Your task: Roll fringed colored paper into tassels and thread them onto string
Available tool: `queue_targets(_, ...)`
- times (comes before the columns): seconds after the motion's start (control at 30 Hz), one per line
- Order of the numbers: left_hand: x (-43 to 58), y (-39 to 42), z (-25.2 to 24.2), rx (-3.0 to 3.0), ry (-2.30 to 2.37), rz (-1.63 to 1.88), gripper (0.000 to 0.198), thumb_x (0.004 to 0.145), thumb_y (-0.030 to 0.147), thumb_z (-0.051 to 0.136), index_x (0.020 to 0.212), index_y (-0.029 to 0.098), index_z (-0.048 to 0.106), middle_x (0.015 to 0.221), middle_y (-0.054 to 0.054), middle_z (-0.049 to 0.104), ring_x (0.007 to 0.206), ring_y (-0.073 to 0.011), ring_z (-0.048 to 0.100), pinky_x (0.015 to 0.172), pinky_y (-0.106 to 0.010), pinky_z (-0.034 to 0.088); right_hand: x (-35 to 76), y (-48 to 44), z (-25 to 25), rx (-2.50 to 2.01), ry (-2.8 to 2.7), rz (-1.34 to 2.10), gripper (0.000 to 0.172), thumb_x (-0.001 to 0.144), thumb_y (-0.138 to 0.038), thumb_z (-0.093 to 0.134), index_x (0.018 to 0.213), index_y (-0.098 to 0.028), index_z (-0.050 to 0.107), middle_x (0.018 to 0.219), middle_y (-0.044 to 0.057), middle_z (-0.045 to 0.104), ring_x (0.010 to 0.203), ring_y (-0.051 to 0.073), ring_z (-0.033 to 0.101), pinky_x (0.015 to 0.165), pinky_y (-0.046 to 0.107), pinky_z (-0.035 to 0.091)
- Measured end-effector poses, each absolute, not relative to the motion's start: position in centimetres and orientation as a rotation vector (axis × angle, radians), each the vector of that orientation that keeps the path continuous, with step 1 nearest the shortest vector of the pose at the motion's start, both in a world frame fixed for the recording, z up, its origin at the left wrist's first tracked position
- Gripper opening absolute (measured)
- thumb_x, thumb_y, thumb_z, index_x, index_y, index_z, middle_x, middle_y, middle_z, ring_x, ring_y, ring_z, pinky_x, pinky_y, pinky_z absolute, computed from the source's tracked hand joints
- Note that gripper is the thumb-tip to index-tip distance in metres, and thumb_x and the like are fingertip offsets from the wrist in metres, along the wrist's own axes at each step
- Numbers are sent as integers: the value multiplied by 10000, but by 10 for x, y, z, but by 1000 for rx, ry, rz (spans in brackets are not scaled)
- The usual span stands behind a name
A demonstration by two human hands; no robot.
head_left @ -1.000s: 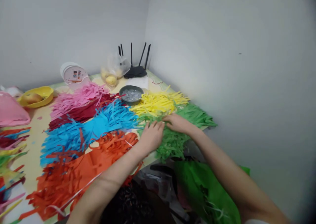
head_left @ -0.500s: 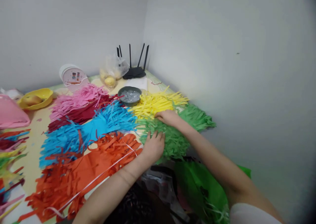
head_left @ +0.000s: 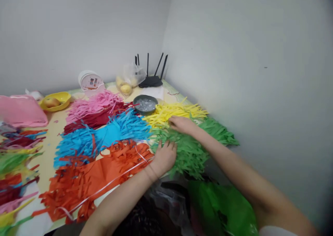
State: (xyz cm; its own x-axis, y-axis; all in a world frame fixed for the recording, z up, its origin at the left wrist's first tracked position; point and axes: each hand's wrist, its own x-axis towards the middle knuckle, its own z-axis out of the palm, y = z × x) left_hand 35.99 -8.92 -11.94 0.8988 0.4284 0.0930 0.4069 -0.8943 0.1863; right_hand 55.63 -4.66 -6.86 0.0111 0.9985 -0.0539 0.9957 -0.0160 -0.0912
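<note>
Green fringed paper point(head_left: 194, 156) lies at the right front corner of the table, under both hands. My left hand point(head_left: 166, 157) rests palm down at its left edge, fingers slightly apart and touching the strips. On its upper edge, beside the yellow fringed paper point(head_left: 179, 109), is my right hand point(head_left: 183, 125). The right fingers are bent and pressed together; their tips and anything between them are hidden. A thin pale ribbon point(head_left: 117, 176) runs across the orange fringed paper point(head_left: 96, 173) towards my left wrist. Blue fringed paper point(head_left: 109, 133) lies behind the orange.
Dark red fringe point(head_left: 87, 121) and pink fringe point(head_left: 95, 104) lie farther back. A grey bowl point(head_left: 145, 105) of clear pieces, a black router point(head_left: 151, 81), a bag of yellow fruit point(head_left: 126, 88) and a yellow dish point(head_left: 58, 102) stand behind. Below the edge hangs a green bag point(head_left: 223, 204).
The view has swung a little left, so the table's things appear farther right. Both hands stay at the green fringed paper, with little visible change in their pose.
</note>
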Motion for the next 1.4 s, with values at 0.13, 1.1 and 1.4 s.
queue_targets(0.13, 362, -78, -118, 2854, 686, 199, 450, 990, 146, 337, 1422, 77, 444, 1437, -172, 547, 1367, -271, 461, 1154, -563, 345, 569, -41, -58, -2199, -1923, 187, 224, 842, -176, 526, 1019, -149, 660, 977, 95, 752, 838, 192, 687, 741, 260, 482)
queue_targets(1.1, 223, -24, -38, 2276, 1296, 294, 199, 928, 250, 524, 1008, 172, 688, 997, -66, 746, 912, -190, 685, 799, -276, 504, 487, -113, 28, -1538, -1081, -2, 356, 913, -477, 589, 1245, -378, 502, 1020, 13, 754, 634, 210, 648, 577, 372, 510)
queue_targets(1.4, 157, -91, -45, 2358, 1228, 85, 189, 913, 261, 583, 1048, 189, 693, 1099, -85, 696, 994, -245, 667, 832, -324, 508, 402, -156, -57, -1683, -1346, 642, 182, 847, -403, 627, 817, -231, 681, 683, 10, 678, 550, 161, 567, 524, 285, 446)
